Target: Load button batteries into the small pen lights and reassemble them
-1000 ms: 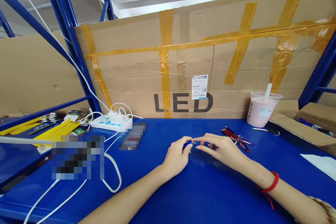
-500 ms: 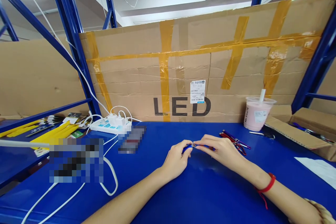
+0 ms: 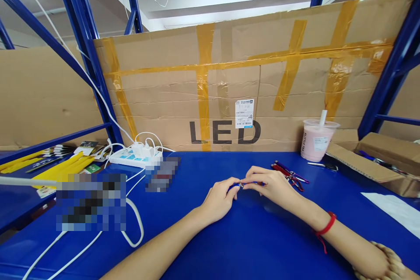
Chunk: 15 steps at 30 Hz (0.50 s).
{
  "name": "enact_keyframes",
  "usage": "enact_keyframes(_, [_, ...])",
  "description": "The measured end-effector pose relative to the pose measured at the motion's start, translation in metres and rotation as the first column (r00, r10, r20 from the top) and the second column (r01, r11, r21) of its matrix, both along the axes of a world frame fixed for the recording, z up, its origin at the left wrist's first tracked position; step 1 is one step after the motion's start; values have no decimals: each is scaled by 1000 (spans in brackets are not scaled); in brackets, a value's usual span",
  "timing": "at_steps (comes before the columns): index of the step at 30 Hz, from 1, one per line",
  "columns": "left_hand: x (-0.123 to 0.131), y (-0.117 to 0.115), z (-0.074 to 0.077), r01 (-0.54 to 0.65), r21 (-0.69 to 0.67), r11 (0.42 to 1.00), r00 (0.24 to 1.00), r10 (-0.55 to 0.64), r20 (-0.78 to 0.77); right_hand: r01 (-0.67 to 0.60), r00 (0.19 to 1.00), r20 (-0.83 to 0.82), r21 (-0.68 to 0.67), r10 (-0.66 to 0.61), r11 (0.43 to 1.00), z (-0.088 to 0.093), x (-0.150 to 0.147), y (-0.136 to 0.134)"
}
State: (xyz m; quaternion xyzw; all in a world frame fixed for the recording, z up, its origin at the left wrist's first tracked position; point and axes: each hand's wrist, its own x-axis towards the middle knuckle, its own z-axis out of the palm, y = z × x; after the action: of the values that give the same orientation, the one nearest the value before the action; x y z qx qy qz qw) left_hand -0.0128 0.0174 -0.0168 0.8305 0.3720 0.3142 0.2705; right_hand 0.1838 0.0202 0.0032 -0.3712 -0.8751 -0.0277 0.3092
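Observation:
Both my hands meet over the middle of the blue table [image 3: 249, 245]. My left hand [image 3: 220, 197] is curled, its fingertips pinching the left end of a small blue pen-like piece with a silver metal tip [image 3: 241, 184]. My right hand [image 3: 271, 183] pinches the same piece from the right, and a blue barrel shows between its fingers. A red string bracelet [image 3: 324, 228] circles my right wrist. Just beyond my right hand lies a small pile of red and purple pens [image 3: 290, 174].
A big taped cardboard sheet marked LED [image 3: 226, 96] stands along the back. A pink drink cup with a straw [image 3: 315, 140], scissors [image 3: 323, 165] and an open cardboard box [image 3: 380, 157] are at the right. A white power strip [image 3: 134, 155] with cables and yellow packets [image 3: 62, 167] lie at the left.
My two hands have drawn slightly closer together around the small blue piece. The view has shifted a little; nothing else has moved.

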Motion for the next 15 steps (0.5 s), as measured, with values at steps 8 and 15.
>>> enact_keyframes(8, [0, 0, 4, 35, 27, 999, 998, -34, -49, -39, 997, -76, -134, 29, 990, -1, 1, 1])
enact_keyframes(15, [-2, 0, 3, 59, 30, 998, 998, -59, -23, -51, 986, -165, -205, 16, 977, -3, 2, 5])
